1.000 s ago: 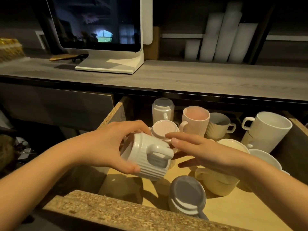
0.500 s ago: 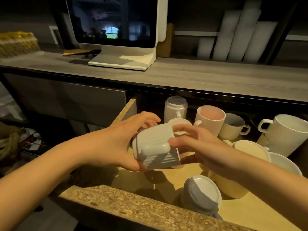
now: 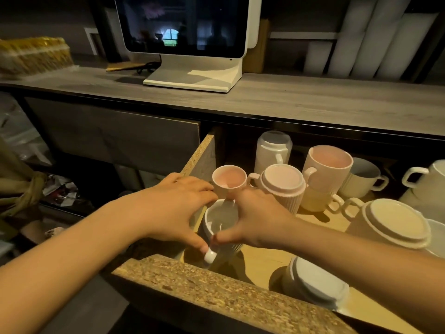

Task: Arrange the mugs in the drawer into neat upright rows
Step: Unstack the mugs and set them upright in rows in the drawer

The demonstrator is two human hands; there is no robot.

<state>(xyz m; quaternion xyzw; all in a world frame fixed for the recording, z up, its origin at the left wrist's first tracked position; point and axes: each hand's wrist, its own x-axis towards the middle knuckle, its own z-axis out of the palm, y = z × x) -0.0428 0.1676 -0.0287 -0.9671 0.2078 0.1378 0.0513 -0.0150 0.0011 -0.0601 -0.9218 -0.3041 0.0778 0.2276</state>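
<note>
A white ribbed mug [image 3: 220, 225] stands mouth-up at the drawer's [image 3: 199, 160] left side, its handle pointing toward me. My left hand [image 3: 173, 208] grips its left rim and my right hand [image 3: 255, 220] grips its right side. Right behind it sits a small pink mug [image 3: 228, 180], upright. Farther right are an upside-down pink ribbed mug [image 3: 281, 183], a tall pink mug [image 3: 327, 165] stacked on a yellow one, an upside-down clear-white mug [image 3: 273, 150] and a grey upright mug [image 3: 363, 177]. A cream mug [image 3: 392, 225] and a blue-grey mug [image 3: 315, 283] stand upside down nearer me.
The drawer's chipboard front edge [image 3: 216, 292] runs across the bottom. Above the drawer is a grey wooden counter [image 3: 313, 102] with a white monitor [image 3: 190, 39] and white rolls [image 3: 361, 39] behind. More white mugs [image 3: 423, 182] sit at the drawer's far right. Clutter lies on the floor at left.
The white ribbed mug was held on its side above the drawer; both hands have turned it mouth-up and lowered it to the drawer's left side in front of the small pink mug.
</note>
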